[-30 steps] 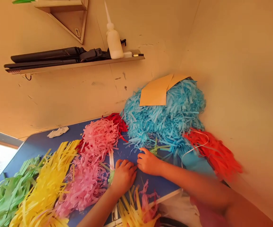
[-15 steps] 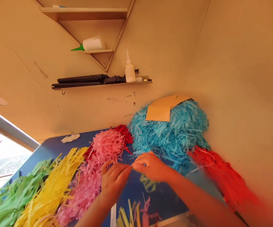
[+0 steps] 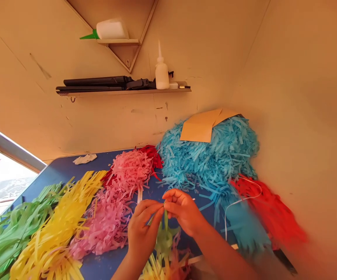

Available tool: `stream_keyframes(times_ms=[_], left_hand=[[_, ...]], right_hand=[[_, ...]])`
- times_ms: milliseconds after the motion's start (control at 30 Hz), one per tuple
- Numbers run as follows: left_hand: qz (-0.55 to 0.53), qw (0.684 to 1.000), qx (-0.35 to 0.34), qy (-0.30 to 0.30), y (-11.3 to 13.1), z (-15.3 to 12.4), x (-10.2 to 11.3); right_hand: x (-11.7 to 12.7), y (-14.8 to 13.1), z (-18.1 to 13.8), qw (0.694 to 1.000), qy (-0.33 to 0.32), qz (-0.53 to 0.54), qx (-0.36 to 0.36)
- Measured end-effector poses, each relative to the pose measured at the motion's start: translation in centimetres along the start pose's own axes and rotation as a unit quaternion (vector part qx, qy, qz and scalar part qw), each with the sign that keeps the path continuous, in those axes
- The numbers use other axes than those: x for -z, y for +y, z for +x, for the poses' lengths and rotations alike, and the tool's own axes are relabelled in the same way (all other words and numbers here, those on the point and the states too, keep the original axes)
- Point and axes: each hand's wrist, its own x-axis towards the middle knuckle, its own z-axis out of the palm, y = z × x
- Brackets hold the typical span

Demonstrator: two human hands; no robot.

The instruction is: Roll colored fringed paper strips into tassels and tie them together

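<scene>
Both my hands meet above the blue table (image 3: 60,173), pinching the top of a small bunch of green paper strips (image 3: 165,237) that hangs down between them. My left hand (image 3: 143,227) has its fingertips closed on the bunch from the left. My right hand (image 3: 182,210) pinches it from the right. Below the hands lie loose yellow and pink strips (image 3: 162,268) at the table's front edge. A pink pile of shredded paper (image 3: 112,217) lies just left of my left hand.
Piles of strips cover the table: green (image 3: 11,229), yellow (image 3: 51,233), dark red (image 3: 149,153), a big light-blue heap (image 3: 212,159) topped by tan paper sheets (image 3: 203,126), and orange-red (image 3: 270,210) by the right wall. A wall shelf (image 3: 121,91) holds a glue bottle (image 3: 161,72).
My hands have lifted off the table surface and come together, raising a green strip bunch that now hangs between the fingertips. The view has tilted up and then slightly down.
</scene>
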Motion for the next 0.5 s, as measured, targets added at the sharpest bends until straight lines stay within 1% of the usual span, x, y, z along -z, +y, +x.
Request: stream_keyframes(times_ms=[133, 233, 300, 367, 400, 433, 467, 500], left_hand=[[-0.043, 0.998, 0.018, -0.03, 0.3, -0.1, -0.2], [-0.069, 0.995, 0.044, -0.052, 0.7, -0.2, -0.7], [-0.075, 0.993, 0.065, -0.068, 0.7, -0.2, -0.9], [-0.078, 0.989, 0.096, -0.078, 0.2, -0.3, -0.5], [-0.086, 0.987, 0.116, -0.075, -0.3, -0.3, 0.0], [-0.1, 0.983, 0.14, -0.07, -0.8, -0.4, 0.6], [-0.126, 0.976, 0.168, -0.062, -1.4, -0.4, 1.4], [-0.163, 0.965, 0.198, -0.057, -1.9, -0.4, 2.1]], right_hand=[[-0.3, 0.1, -0.5, 0.999, 0.026, 0.029, 0.0], [-0.7, 0.2, -0.8, 0.998, 0.043, 0.033, 0.033], [-0.3, -0.2, -1.0, 0.997, 0.043, 0.01, 0.058], [1.1, -0.9, -1.3, 0.994, 0.049, -0.058, 0.083], [2.2, -1.3, -1.7, 0.986, 0.061, -0.118, 0.1], [3.5, -1.6, -2.1, 0.971, 0.075, -0.198, 0.113], [5.0, -1.7, -2.7, 0.945, 0.089, -0.292, 0.12], [6.6, -1.5, -3.3, 0.907, 0.097, -0.394, 0.112]])
